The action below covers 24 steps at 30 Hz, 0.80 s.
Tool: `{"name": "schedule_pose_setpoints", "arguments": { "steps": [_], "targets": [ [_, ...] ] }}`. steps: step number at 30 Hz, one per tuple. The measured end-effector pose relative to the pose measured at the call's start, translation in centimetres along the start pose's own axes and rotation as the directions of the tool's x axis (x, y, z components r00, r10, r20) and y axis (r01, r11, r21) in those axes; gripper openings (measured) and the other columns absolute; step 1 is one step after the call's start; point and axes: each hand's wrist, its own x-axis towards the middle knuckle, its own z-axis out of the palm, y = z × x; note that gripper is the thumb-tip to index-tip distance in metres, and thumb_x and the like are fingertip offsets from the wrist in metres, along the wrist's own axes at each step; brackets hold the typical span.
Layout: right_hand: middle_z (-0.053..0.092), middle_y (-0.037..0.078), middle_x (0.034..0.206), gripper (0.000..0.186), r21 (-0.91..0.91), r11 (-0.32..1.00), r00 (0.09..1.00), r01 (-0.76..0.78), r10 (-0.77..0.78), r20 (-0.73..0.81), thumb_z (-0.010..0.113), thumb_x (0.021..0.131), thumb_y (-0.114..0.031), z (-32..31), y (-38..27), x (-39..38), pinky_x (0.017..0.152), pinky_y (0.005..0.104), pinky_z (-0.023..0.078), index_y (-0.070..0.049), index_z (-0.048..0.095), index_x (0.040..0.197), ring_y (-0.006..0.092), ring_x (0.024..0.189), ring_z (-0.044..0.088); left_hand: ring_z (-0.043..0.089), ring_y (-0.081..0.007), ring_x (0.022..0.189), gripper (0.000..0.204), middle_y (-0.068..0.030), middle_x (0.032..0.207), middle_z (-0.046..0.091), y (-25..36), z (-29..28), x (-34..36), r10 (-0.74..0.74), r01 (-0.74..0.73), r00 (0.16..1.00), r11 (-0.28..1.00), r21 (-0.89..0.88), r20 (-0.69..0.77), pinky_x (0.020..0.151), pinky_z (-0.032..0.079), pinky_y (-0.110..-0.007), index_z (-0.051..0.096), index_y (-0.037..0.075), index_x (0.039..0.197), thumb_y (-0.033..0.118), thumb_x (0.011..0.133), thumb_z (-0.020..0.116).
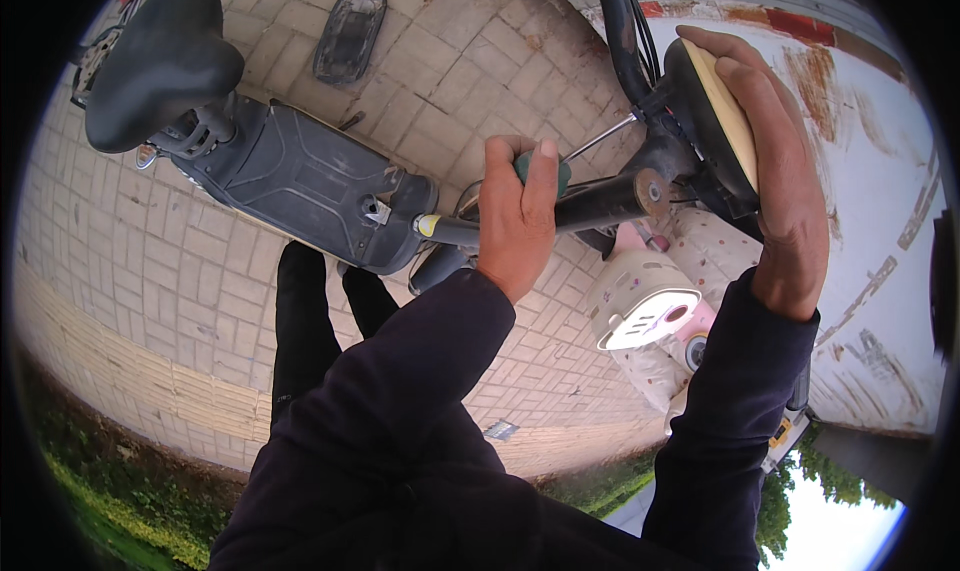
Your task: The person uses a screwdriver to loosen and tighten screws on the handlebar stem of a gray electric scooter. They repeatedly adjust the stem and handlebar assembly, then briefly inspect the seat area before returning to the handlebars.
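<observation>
Head view, screwdriver [600, 137], right sleeve [735, 371] overlapping spotted cover [712, 239]

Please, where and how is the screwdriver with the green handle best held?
Probably by its thick green handle, from the lower left of the picture, where the left grip wraps it: the thin, straight metal shaft points to the upper right, toward the black curved handlebar.

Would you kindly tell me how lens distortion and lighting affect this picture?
Head view: black fisheye rim, paving curving toward the edges; head view: soft daylight, sky washed out at lower right; head view: left hand and right hand fairly sharp.
</observation>
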Motion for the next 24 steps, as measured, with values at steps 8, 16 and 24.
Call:
{"name": "schedule_pose_setpoints", "arguments": {
  "steps": [8,16,24],
  "targets": [
    [0.065,0.011,0.119,0.04,-0.001,0.998,0.997,-0.057,0.057,0.058,0.043,0.103,-0.026,-0.2,-0.2,0.1,0.096,0.0265,0.047,0.001,0.064,0.123,0.0167,0.104,0.062,0.05,-0.0136,0.064,0.06,-0.0035,0.076,0.055,0.0,-0.8,2.7,-0.374,0.387,0.916,0.919,-0.073,0.141,0.057,0.038,-0.031,0.06,0.005,0.093,0.057,0.106,0.033],
    [0.06,0.015,0.136,0.029,-0.086,0.995,0.998,0.051,-0.048,0.036,0.042,0.102,-0.02,0.0,-0.6,-0.3,0.102,0.0296,0.045,0.004,0.058,0.106,0.0228,0.118,0.058,0.052,-0.0125,0.063,0.059,-0.0022,0.078,0.054,1.6,-0.5,0.5,-0.293,0.277,0.956,0.916,-0.29,-0.011,0.053,0.036,-0.026,0.058,0.008,0.09,0.063,0.103,0.042],
    [0.06,0.014,0.136,0.03,-0.026,1.0,0.999,-0.016,0.016,0.034,0.043,0.102,-0.02,-0.1,-0.3,-0.1,0.1,0.0283,0.046,0.004,0.061,0.108,0.0217,0.115,0.06,0.052,-0.0113,0.063,0.074,-0.0029,0.073,0.056,-0.4,-0.4,2.5,-0.306,0.308,0.951,0.949,-0.068,0.032,0.052,0.036,-0.025,0.059,0.008,0.085,0.074,0.1,0.031]
  ]
}}
